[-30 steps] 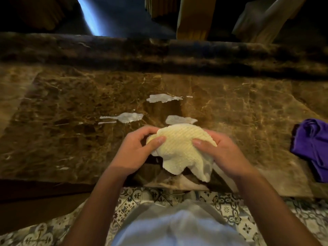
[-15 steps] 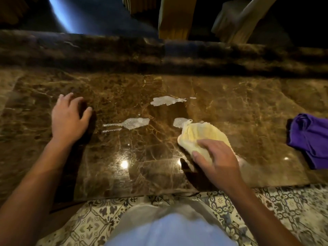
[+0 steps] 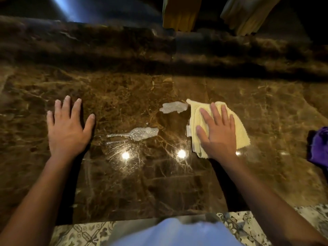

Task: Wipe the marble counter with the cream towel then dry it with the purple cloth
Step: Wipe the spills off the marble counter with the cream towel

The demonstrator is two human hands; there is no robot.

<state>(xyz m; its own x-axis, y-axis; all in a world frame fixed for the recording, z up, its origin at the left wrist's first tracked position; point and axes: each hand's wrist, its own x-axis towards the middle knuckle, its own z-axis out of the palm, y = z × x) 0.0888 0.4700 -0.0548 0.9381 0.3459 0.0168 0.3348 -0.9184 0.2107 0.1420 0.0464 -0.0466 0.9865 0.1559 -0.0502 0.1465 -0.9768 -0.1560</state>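
Observation:
The cream towel [image 3: 239, 128] lies folded flat on the brown marble counter [image 3: 124, 183], right of centre. My right hand [image 3: 215, 132] presses on it with straight, spread fingers. My left hand [image 3: 68, 126] rests flat on the bare marble at the left, fingers spread. Two foamy wet patches sit between the hands: one [image 3: 173, 107] just left of the towel's far corner, a longer one [image 3: 140, 133] nearer the middle. The purple cloth [image 3: 319, 146] lies crumpled at the right edge, partly cut off by the frame.
A raised marble ledge [image 3: 159, 48] runs along the counter's back. Beyond it stand pale wooden chair legs [image 3: 179, 15]. Patterned floor tiles [image 3: 83, 233] show below the counter's front edge. Bright light reflections glint on the marble near the centre.
My right hand has pushed the towel forward and flattened it, covering the nearest wet patch. My left hand, which let go of the towel a second ago, stays flat at the left.

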